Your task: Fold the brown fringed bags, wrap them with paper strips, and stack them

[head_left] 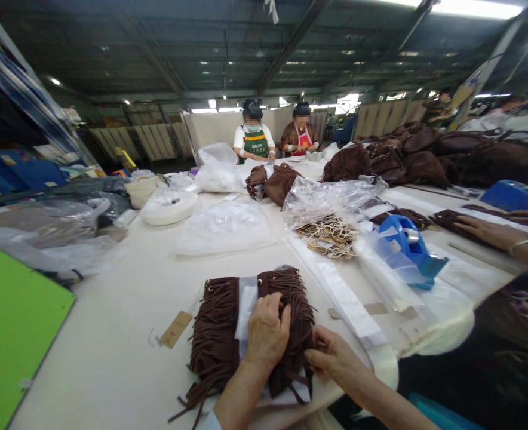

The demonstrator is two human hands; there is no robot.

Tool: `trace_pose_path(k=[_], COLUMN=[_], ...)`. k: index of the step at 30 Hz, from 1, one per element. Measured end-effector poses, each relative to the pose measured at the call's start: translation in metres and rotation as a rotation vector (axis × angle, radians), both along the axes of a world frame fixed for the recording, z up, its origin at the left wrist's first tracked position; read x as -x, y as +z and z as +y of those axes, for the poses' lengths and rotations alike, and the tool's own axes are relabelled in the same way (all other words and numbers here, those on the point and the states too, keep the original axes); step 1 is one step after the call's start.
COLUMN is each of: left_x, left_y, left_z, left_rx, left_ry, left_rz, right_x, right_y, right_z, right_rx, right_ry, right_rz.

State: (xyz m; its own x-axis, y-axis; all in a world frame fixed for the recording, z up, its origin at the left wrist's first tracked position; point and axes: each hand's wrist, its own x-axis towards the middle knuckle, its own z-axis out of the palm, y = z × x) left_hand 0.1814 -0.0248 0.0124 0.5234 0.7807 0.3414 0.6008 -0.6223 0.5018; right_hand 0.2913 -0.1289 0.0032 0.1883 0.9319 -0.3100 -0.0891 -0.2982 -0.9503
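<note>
A dark brown fringed suede piece [214,328], with small metal eyelets along its top, lies at the table's near edge. It looks like a folded bag, and a white paper strip [245,310] runs down its middle. My left hand [268,328] rests across the strip and the right half, its fingers spread on the fringe. At the right edge my right hand [331,356] has thumb and fingers closed on some fringe strands. A tan cardboard tag [176,329] sticks out to the left on the tabletop.
Beyond lie a clear plastic bag [223,227], a white tape roll [169,206], corded tags [329,236] and a blue tape dispenser [410,251]. A green board [17,334] stands left. A co-worker's hand [492,230] touches brown pieces at right; brown bags [425,158] are heaped behind.
</note>
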Motion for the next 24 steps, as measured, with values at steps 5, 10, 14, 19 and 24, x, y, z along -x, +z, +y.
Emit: trace_pose_path(k=[5, 10, 14, 19, 24], left_x=[0.001, 0.003, 0.003, -0.001, 0.013], left_y=[-0.002, -0.001, -0.001, 0.002, 0.018], left_z=[0.001, 0.002, 0.003, 0.002, -0.023], left_rx=[-0.018, -0.012, 0.003, -0.013, -0.107], left_ry=[-0.003, 0.000, 0.004, 0.003, -0.171], left_rz=[-0.007, -0.005, -0.012, -0.018, 0.030], right_x=[-0.001, -0.006, -0.001, 0.006, -0.004], right_y=[0.006, 0.015, 0.009, -0.007, -0.025], right_z=[0.006, 0.007, -0.001, -0.009, -0.011], right_rx=[-0.013, 0.030, 0.094, 0.127, 0.077], right_ry=[-0.007, -0.002, -0.057, -0.122, -0.028], right_rz=[-0.079, -0.111, -0.048, -0.041, -0.059])
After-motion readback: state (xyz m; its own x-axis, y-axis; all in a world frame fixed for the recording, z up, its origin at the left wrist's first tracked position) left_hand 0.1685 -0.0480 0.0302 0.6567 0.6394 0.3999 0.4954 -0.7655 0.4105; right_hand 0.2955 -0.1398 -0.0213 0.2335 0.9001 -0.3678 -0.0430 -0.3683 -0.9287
